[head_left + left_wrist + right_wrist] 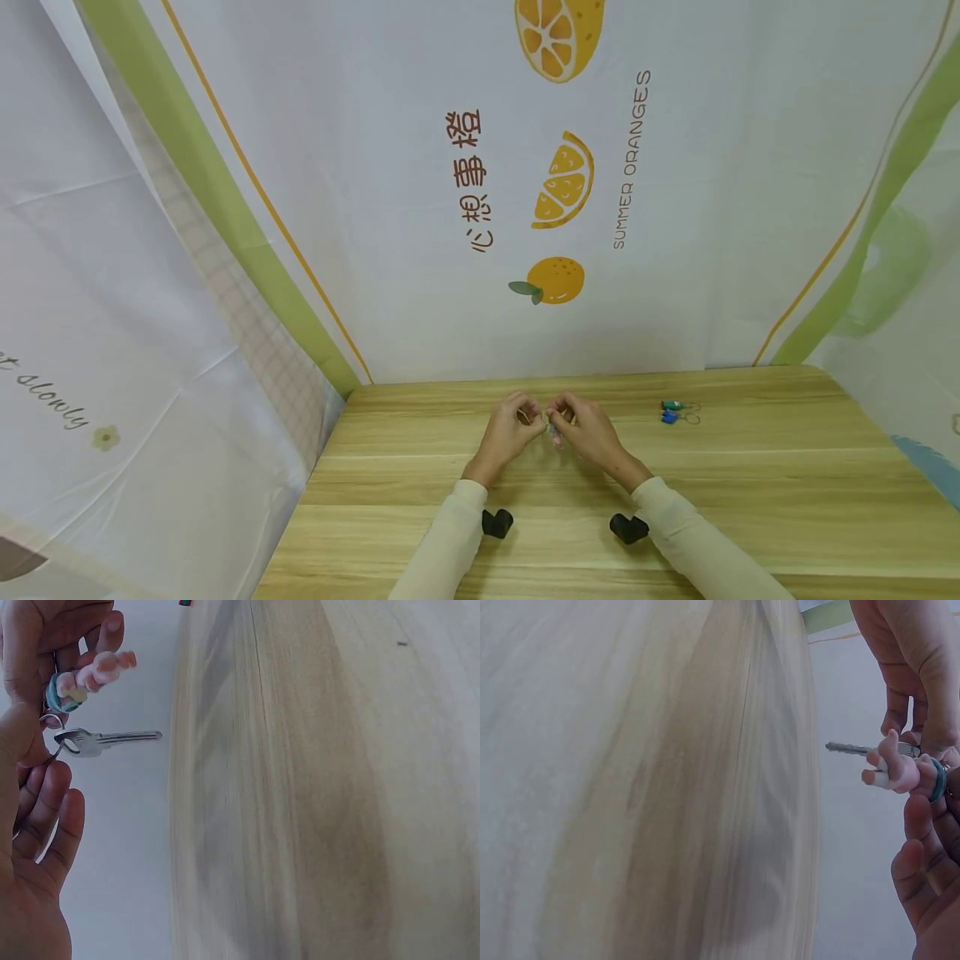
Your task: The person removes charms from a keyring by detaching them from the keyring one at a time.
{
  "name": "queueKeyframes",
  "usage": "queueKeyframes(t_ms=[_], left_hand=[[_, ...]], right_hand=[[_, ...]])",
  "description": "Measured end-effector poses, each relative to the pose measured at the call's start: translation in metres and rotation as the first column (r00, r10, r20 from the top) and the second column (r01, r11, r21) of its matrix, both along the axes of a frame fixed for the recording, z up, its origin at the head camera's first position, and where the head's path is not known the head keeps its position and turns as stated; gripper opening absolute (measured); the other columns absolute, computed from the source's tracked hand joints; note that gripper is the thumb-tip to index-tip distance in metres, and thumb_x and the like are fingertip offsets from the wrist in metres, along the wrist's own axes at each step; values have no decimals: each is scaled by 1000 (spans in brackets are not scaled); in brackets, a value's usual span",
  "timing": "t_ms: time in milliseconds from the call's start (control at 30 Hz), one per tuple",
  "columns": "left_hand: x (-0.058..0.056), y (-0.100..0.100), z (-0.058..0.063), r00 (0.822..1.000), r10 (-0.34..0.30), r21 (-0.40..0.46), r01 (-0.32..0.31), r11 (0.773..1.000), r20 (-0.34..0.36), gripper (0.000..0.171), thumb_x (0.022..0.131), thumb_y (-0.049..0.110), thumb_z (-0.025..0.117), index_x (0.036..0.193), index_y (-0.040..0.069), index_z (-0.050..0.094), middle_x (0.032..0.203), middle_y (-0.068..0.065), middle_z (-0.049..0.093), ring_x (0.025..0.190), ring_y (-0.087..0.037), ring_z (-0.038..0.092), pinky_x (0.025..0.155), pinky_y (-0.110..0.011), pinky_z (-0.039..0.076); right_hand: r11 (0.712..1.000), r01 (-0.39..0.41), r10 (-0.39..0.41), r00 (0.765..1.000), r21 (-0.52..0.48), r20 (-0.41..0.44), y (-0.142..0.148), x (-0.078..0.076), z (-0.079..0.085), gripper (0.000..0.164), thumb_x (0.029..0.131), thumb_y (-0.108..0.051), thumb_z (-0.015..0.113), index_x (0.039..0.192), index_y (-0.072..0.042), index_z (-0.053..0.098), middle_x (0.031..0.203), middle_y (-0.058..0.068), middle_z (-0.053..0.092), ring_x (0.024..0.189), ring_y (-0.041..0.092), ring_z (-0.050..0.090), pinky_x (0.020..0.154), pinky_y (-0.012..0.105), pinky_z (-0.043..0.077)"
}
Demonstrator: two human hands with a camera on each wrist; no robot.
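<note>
Both hands meet over the table. In the left wrist view my left hand point(37, 847), thumb and index finger together, pinches a metal key ring point(49, 718) beside a silver key point(97, 741), whose blade points away from the fingers. My right hand point(591, 429) grips the keychain figurine point(94, 675), a small pink charm with a teal band, at its ring end. The figurine point(896, 769) hangs beside the key point(847, 748) in the right wrist view. Fingers partly hide the joint between ring and charm.
On the wooden table point(750, 492), to the right of the hands, lie a green keychain point(672, 405) and a blue keychain point(668, 417), each with a metal ring. Black wrist devices point(497, 523) jut from both forearms. A printed cloth point(420, 317) hangs behind the table.
</note>
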State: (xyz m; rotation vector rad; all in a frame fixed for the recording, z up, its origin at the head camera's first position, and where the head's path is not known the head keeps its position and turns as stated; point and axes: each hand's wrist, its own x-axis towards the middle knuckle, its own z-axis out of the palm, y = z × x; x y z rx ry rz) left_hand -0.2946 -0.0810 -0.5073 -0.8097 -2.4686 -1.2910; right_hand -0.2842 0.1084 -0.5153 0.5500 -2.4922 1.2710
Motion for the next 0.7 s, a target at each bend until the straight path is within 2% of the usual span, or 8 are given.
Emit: queueKeyframes(t_ms=[233,367,500,700], left_hand=[[0,-1,1,1000,-9,-11,9,1000,2,7,97,-1,69,97,6,70,99,-8,69,88,-20,68,78,-24,59],[1,-1,0,1000,15,-16,-16,1000,-14,1,101,6,70,102,4,70,104,-8,68,90,-22,68,78,-24,58],[1,-1,0,999,48,-10,-48,999,-15,8,104,11,70,106,3,71,107,-9,68,91,-22,68,78,-24,57],[0,0,-1,999,50,-6,-50,999,16,7,103,9,69,108,6,74,104,-7,71,90,-15,65,77,-22,56]], right_hand=[[1000,1,-1,1000,-5,16,0,0,1,10,105,-18,69,106,-9,71,81,-3,70,68,5,60,57,23,47],[1000,-11,12,999,-14,39,1,0,1,13,106,-20,68,108,-8,71,81,-1,70,64,4,60,56,23,47],[1000,-12,13,999,-23,44,0,1,3,11,105,-16,69,110,-7,71,84,-1,70,63,3,60,56,23,47],[1000,2,-1,999,-14,53,-1,1,4,11,105,-17,69,109,-7,72,83,-2,69,64,4,59,57,23,47]])
